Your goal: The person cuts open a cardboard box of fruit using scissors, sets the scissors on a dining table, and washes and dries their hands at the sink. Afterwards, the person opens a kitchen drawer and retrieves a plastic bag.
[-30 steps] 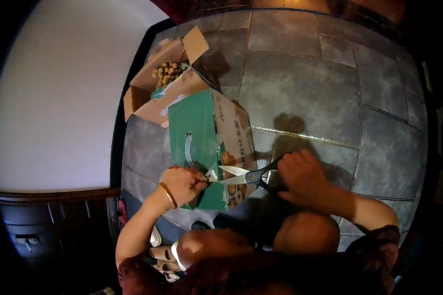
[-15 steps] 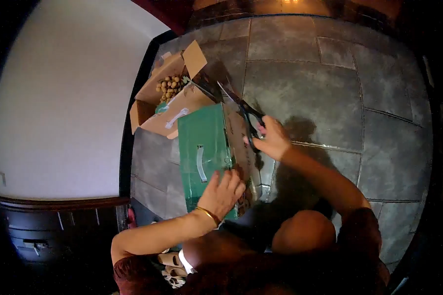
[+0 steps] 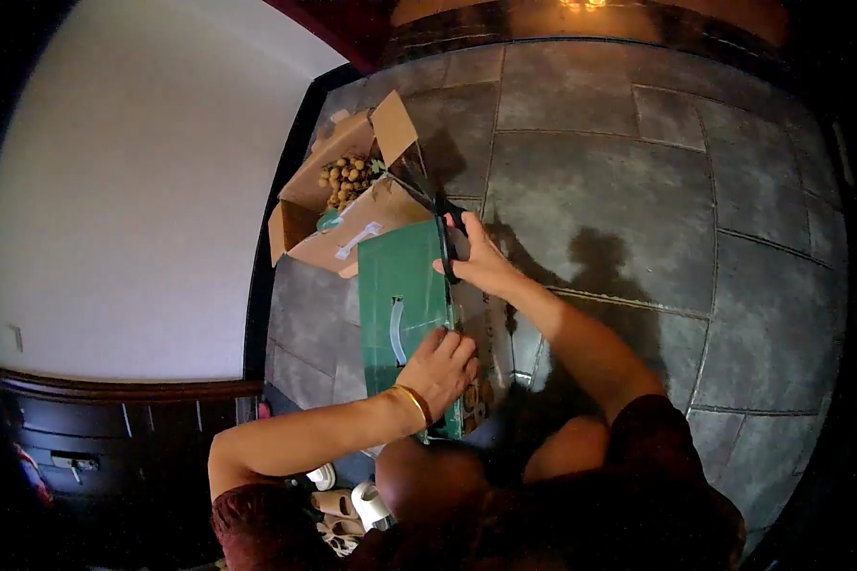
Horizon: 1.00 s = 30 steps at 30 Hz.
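A green cardboard box [image 3: 390, 271] with a clear plastic handle stands in front of my knees. My left hand [image 3: 436, 369], a gold bracelet at its wrist, rests on the box's right upper edge. Its fingers are bent and drawn together there; whatever lies under the fingertips is hidden. Black-handled scissors [image 3: 445, 249] are in my right hand [image 3: 481, 262], its fingers through the loops. They are over the box's far right corner, with the blades pointing away toward the open brown carton.
Behind the green box sits an open brown carton [image 3: 364, 228] with a bunch of round brownish fruits [image 3: 349, 176] inside. A white wall [image 3: 143, 209] rises at left above a dark cabinet [image 3: 114, 447]. Shoes [image 3: 338, 504] lie near my legs on the grey tiled floor [image 3: 600, 200].
My right hand has brought the scissors left, from beside the box to its far right corner. My left fingers have curled more at the edge. The view has shifted slightly.
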Motion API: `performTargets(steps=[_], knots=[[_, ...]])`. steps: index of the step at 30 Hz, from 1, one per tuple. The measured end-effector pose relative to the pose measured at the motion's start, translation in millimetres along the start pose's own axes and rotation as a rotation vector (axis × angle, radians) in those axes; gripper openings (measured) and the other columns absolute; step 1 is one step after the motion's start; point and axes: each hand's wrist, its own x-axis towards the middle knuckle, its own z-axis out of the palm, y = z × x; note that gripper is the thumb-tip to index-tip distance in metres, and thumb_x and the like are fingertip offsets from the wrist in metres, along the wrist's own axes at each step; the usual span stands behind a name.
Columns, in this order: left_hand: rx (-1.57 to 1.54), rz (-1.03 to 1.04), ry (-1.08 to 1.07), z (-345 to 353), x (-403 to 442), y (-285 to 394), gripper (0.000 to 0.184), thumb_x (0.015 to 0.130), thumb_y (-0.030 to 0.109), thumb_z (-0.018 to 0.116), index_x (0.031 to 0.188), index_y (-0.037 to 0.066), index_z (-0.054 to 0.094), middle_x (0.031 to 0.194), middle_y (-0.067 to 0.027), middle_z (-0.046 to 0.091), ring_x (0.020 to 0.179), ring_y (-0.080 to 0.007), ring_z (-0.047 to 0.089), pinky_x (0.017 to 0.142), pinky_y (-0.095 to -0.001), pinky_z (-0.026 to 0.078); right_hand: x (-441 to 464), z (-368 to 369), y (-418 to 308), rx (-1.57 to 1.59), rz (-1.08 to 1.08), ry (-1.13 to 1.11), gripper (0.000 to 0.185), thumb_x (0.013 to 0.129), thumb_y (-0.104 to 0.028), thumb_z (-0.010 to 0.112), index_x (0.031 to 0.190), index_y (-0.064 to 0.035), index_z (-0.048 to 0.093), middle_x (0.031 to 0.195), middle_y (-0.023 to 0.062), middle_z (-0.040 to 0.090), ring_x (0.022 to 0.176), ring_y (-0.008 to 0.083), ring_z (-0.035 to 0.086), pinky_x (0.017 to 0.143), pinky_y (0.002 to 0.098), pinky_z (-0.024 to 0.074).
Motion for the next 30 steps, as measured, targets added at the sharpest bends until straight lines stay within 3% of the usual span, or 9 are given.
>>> performTargets(steps=[2,11,17,21,22,25,26,29,30], knots=[[0.003,0.016,0.09,7.7,-2.8,-0.8,0.026,0.081,0.016,0.054,0.105,0.01,0.062,0.109,-0.0081,0.051,0.107,-0.0246,0.047,0.094,-0.0355,0.039,5.1,-0.9,9.4,-0.082,-0.02,0.004,0.068,0.068,-0.029,0.078,0.121,-0.0057,0.041,0.119,0.0119,0.048,0.113,0.024,0.046,0.098,0.0356,0.0352],[-0.078,0.002,-0.011,3.7,-20.8,-6.4,0.029,0.079,0.017,0.054,0.107,0.01,0.059,0.106,-0.0059,0.055,0.106,-0.0238,0.05,0.093,-0.0344,0.04,5.2,-3.2,0.5,-0.142,0.026,-0.087,0.078,0.067,-0.034,0.079,0.125,-0.0043,0.037,0.119,0.017,0.047,0.115,0.0291,0.044,0.099,0.038,0.0337],[0.177,0.056,0.06,-1.1,-20.3,-6.4,0.031,0.083,0.02,0.051,0.111,0.009,0.059,0.111,-0.0069,0.055,0.113,-0.0262,0.048,0.097,-0.04,0.035,0.0,-1.2,22.4,-0.254,0.062,-0.152,0.09,0.066,-0.032,0.079,0.135,-0.0041,0.028,0.132,0.0197,0.039,0.126,0.0318,0.035,0.106,0.0383,0.0265],[0.251,-0.172,-0.075,11.7,-3.9,7.4,0.032,0.089,0.025,0.047,0.116,0.01,0.057,0.122,-0.011,0.049,0.115,-0.0321,0.045,0.099,-0.0568,0.033,-1.2,-2.0,16.6,-0.172,0.123,-0.142,0.09,0.066,-0.026,0.077,0.137,-0.0053,0.027,0.135,0.0183,0.037,0.128,0.0303,0.032,0.108,0.0367,0.0246],[0.32,-0.194,-0.206,13.1,2.5,12.5,0.036,0.091,0.027,0.045,0.122,0.011,0.053,0.128,-0.0126,0.045,0.119,-0.0346,0.041,0.098,-0.0644,0.031,-0.1,-1.3,20.0,-0.159,0.122,-0.134,0.089,0.066,-0.025,0.077,0.137,-0.0057,0.027,0.135,0.0172,0.037,0.128,0.0294,0.033,0.107,0.0363,0.025],[0.2,-0.34,-0.136,10.1,11.7,17.6,0.044,0.091,0.028,0.045,0.132,0.013,0.044,0.133,-0.0127,0.041,0.123,-0.0353,0.038,0.098,-0.0674,0.028,-5.8,-7.0,6.5,0.007,0.092,-0.129,0.087,0.066,-0.024,0.078,0.135,-0.0054,0.029,0.132,0.0141,0.04,0.126,0.0266,0.035,0.106,0.0348,0.0262],[0.057,-0.42,-0.118,7.6,10.4,18.4,0.055,0.09,0.022,0.047,0.142,0.014,0.031,0.137,-0.0139,0.038,0.127,-0.0354,0.037,0.099,-0.0625,0.034,-7.0,-9.5,1.1,0.084,0.079,-0.131,0.086,0.066,-0.024,0.078,0.134,-0.0051,0.03,0.131,0.0131,0.041,0.126,0.0257,0.036,0.106,0.0343,0.0267],[-0.335,-0.654,0.118,22.8,-4.1,24.6,0.066,0.088,0.016,0.052,0.147,0.013,0.023,0.139,-0.0166,0.036,0.123,-0.0377,0.044,0.094,-0.0509,0.045,4.6,-10.7,2.9,0.046,0.023,-0.126,0.084,0.065,-0.025,0.079,0.132,-0.0039,0.033,0.128,0.0116,0.043,0.124,0.0244,0.038,0.105,0.0339,0.0274],[-0.582,-0.884,0.112,0.5,-10.7,25.3,0.073,0.085,0.013,0.057,0.147,0.01,0.02,0.141,-0.0191,0.033,0.112,-0.0398,0.054,0.083,-0.0403,0.053,10.2,-8.5,-2.1,-0.047,0.094,-0.129,0.086,0.063,-0.032,0.081,0.13,-0.0019,0.036,0.127,0.0145,0.045,0.125,0.0268,0.038,0.105,0.0358,0.028]])
